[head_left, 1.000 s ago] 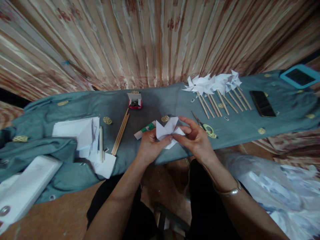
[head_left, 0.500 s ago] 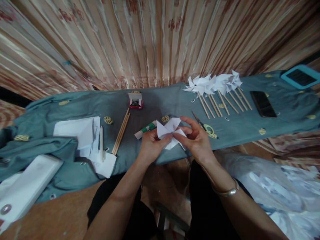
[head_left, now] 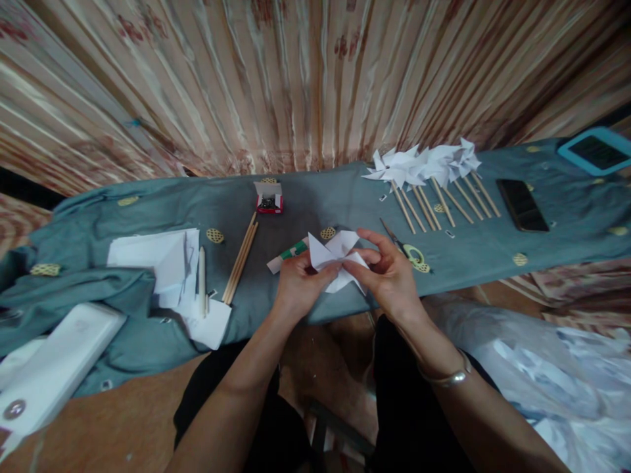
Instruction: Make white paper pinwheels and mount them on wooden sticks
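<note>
A white paper pinwheel [head_left: 340, 246] with folded blades is held between both hands near the front edge of the cloth. My left hand [head_left: 298, 286] grips it from the left, thumb pressed near its centre. My right hand [head_left: 389, 272] pinches it from the right, thumb and fingers also close to the middle. Behind my left fingers lies a green and white glue tube [head_left: 286, 255], partly covered. Scissors with yellow-green handles [head_left: 413, 255] rest just beyond my right hand. Whether a pin sits at the paper's centre is hidden by the thumbs.
Finished pinwheels [head_left: 426, 164] on wooden sticks lie at the back right, beside a black phone [head_left: 522, 205] and a blue-framed tablet [head_left: 594, 151]. An open red box [head_left: 269, 202] of small dark items, several sticks [head_left: 240, 263] and white paper sheets [head_left: 148, 253] are to the left.
Both hands keep their hold on the pinwheel with hardly any movement. The whole view has shifted very slightly.
</note>
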`<state>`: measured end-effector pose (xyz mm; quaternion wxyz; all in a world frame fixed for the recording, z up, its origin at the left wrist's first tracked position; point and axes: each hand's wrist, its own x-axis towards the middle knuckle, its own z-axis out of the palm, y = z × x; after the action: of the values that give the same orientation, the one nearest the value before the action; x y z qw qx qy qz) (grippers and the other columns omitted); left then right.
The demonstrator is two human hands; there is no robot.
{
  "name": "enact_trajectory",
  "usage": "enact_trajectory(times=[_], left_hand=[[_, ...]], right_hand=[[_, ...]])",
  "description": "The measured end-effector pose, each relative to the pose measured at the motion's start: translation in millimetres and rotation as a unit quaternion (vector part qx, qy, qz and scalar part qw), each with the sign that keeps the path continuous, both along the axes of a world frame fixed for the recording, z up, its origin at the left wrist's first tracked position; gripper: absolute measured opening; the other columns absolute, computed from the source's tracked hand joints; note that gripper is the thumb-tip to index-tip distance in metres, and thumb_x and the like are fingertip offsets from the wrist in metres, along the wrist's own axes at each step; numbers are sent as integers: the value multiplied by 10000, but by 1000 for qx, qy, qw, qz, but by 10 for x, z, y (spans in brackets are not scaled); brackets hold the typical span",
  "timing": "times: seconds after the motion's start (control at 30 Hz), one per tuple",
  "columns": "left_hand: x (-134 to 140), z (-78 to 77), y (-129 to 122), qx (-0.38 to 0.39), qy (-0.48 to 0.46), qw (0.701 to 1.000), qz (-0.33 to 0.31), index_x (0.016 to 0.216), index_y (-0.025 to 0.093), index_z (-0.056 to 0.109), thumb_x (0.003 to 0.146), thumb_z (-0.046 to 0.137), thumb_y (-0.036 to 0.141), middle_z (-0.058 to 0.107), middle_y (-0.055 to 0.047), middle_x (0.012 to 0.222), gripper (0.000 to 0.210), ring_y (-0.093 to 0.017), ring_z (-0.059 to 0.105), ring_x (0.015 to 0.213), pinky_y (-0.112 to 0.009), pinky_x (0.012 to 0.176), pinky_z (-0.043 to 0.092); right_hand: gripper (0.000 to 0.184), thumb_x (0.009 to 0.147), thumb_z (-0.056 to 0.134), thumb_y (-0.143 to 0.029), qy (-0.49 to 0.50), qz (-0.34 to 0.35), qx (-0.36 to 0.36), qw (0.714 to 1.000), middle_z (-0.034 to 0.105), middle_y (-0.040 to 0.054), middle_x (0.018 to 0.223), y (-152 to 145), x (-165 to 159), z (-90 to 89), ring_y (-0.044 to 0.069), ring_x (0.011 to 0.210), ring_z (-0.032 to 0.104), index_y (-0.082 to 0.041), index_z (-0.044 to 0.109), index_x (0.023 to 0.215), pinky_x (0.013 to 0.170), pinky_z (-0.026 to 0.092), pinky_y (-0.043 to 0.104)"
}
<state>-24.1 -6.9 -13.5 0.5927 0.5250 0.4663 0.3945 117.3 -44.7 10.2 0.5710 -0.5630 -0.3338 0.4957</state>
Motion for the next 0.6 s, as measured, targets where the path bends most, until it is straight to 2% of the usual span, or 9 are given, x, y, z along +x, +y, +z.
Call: enact_trajectory(times=[0.33, 0.6], left_hand=[[-21, 0, 11, -8, -5, 1000, -4, 830, 151, 755, 630, 751, 333, 757, -48, 800, 270, -182, 667, 678, -267, 616, 499], [-14, 30, 5, -17, -6, 1000, -1, 771, 151, 749, 611, 752, 331, 745, -42, 746, 241, -174, 648, 636, -262, 578, 488]], right_hand=[[566, 594, 826, -286, 1, 13, 0, 1000, 712, -66, 712, -3, 15, -9, 123, 598, 628, -255, 556, 1090, 593, 518, 265], [559, 588, 832, -302, 7, 19, -8, 1000, 713, -64, 714, -3, 18, 4, 124, 578, 632, -251, 566, 1077, 582, 535, 273]])
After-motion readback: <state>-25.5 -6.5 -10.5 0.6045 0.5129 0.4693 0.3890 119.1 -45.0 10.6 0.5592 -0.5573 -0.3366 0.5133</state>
